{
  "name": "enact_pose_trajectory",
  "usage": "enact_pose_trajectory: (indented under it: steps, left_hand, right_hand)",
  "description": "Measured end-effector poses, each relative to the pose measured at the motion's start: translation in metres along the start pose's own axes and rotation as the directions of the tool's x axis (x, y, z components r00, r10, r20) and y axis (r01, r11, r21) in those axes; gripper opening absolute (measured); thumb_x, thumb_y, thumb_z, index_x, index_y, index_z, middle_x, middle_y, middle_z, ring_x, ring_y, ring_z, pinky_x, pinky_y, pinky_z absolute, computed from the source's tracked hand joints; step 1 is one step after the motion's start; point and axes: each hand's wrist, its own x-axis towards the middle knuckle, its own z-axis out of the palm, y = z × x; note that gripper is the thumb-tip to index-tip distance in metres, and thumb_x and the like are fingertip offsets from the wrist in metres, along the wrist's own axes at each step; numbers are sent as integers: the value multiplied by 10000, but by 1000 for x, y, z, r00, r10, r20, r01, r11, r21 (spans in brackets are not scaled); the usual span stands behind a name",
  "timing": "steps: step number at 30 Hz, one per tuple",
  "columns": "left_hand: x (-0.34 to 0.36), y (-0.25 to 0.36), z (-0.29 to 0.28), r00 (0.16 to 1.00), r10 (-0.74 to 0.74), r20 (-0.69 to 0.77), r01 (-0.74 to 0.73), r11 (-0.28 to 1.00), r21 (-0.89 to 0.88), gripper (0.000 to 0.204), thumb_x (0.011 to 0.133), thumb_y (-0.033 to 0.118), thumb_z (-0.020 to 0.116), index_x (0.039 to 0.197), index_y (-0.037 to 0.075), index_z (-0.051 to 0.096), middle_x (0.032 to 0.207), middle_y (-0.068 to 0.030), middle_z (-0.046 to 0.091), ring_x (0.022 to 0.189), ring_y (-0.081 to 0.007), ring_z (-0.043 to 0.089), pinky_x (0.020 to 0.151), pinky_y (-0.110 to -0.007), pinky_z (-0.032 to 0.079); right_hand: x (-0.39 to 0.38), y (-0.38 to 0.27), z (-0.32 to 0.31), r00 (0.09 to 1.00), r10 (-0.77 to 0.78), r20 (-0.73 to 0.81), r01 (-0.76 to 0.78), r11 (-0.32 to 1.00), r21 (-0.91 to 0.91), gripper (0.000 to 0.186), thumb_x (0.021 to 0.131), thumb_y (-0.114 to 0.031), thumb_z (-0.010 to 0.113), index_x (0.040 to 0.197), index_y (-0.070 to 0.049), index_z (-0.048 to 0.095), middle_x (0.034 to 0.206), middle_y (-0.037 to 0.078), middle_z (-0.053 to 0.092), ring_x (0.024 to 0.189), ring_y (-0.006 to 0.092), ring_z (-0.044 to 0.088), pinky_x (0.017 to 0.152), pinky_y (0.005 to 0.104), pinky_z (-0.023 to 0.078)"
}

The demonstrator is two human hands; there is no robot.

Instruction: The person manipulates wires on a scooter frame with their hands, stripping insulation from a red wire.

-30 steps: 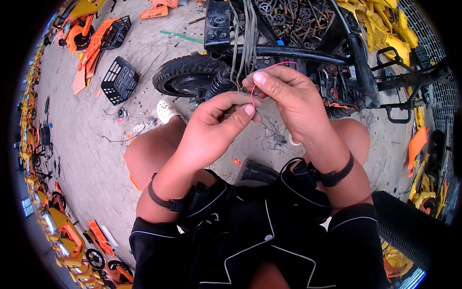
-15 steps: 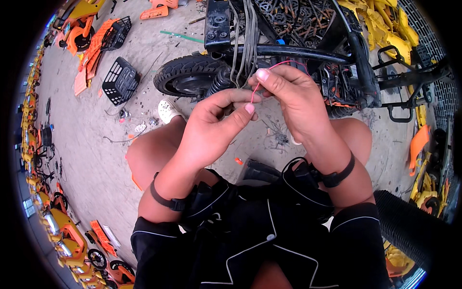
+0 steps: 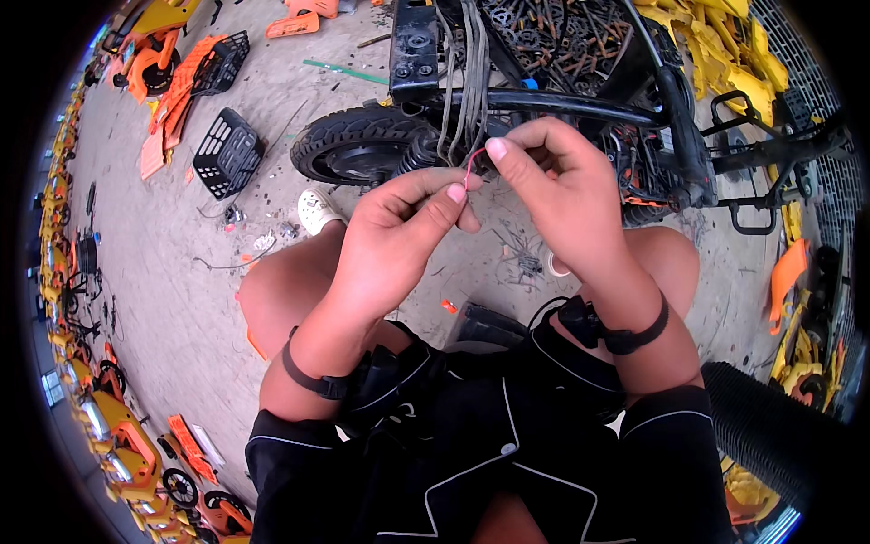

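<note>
A thin pinkish-red wire (image 3: 470, 164) is strung between my fingertips, bent where it meets the right thumb. My left hand (image 3: 390, 238) pinches one part of it between thumb and forefinger. Slightly higher, my right hand (image 3: 569, 195) grips the wire the same way; the rest of it is hidden behind that hand. Just beyond both hands lies a black vehicle frame (image 3: 566, 107) with a tyred wheel (image 3: 349, 145). Grey cables (image 3: 469, 77) hang over the frame close to my fingertips.
Rusty metal parts (image 3: 553, 41) fill the space behind the frame. Black plastic baskets (image 3: 228, 154) and orange panels (image 3: 172, 104) lie on the left floor. Yellow panels (image 3: 716, 50) are heaped at the far right. A black ribbed object (image 3: 770, 431) stands by my right elbow.
My right hand has shifted slightly, and the wire loop that arched above it is out of sight. My left fingertips have drawn a little left, with the wire still pinched.
</note>
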Motion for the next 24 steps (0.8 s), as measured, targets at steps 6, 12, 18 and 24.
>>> enact_pose_trajectory:
  steps: [6, 12, 18, 24]
  left_hand:
    - [2, 0, 2, 999, 33, -11, -33, 997, -67, 234, 1058, 138, 605, 1203, -16, 704, 889, -35, 703, 851, -88, 632, 827, -252, 494]
    - [1, -1, 4, 996, 69, -52, -71, 997, -38, 235, 1060, 117, 594, 1216, -26, 696, 886, -36, 705, 845, -91, 637, 787, -247, 505]
    - [-1, -5, 2, 991, 130, -33, -125, 984, 124, 236, 1064, 127, 589, 1220, -14, 694, 874, -34, 700, 826, -80, 629, 753, -238, 509]
    - [-2, -6, 5, 982, 185, -42, -173, 964, 201, 208, 1060, 114, 584, 1189, -7, 692, 851, -29, 690, 804, -81, 631, 747, -254, 522]
  right_hand:
    - [4, 3, -6, 777, -611, 153, 617, 689, -381, 187, 825, -113, 795, 1003, -58, 773, 1013, 73, 717, 915, 257, 673, 791, 351, 554]
    - [0, 7, 2, 767, -616, 182, 624, 650, -434, 257, 791, -98, 810, 1042, -50, 777, 1074, 71, 731, 948, 264, 679, 819, 365, 569]
    - [1, 10, 4, 742, -647, 173, 645, 621, -444, 237, 803, -70, 807, 1037, -47, 778, 1079, 84, 748, 926, 278, 690, 814, 366, 565]
    - [2, 14, 2, 742, -646, 178, 649, 626, -433, 235, 806, -62, 791, 1040, -42, 778, 1071, 85, 749, 921, 276, 691, 805, 360, 569]
